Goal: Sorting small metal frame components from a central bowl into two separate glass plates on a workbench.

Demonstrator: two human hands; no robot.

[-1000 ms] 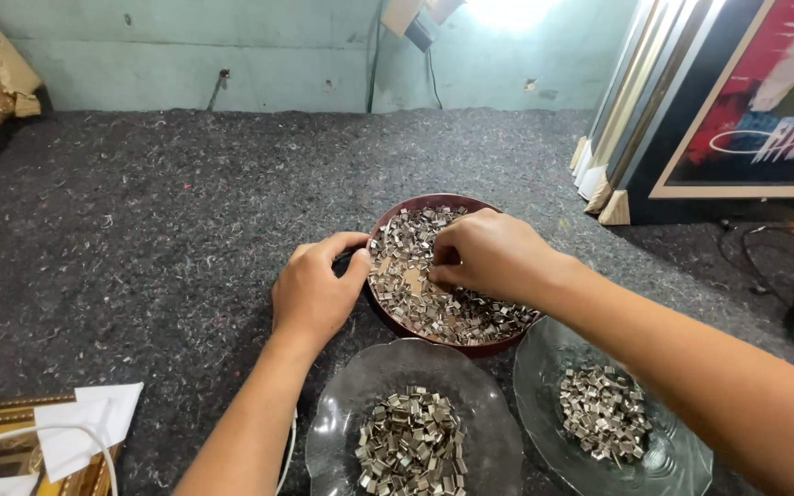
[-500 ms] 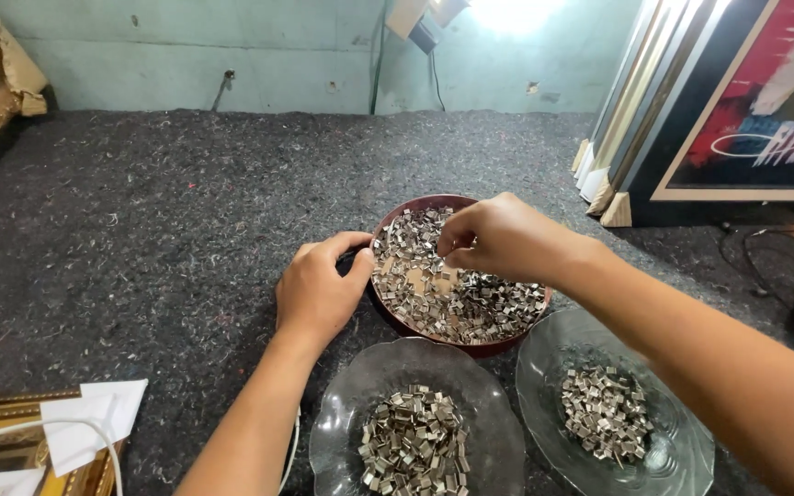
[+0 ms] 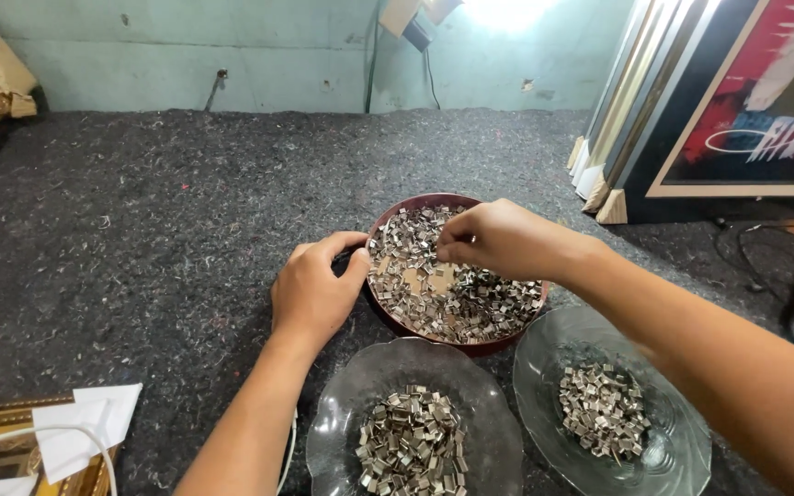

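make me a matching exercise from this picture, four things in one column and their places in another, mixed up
Things:
1. red bowl
2. left hand
3. right hand
4. picture frames

Places:
A. leaning at the far right of the table
B. over the metal clips, fingertips down among them
C. behind the two glass dishes
D. on the bowl's left rim

Pairs: 1-C, 2-D, 3-B, 4-A
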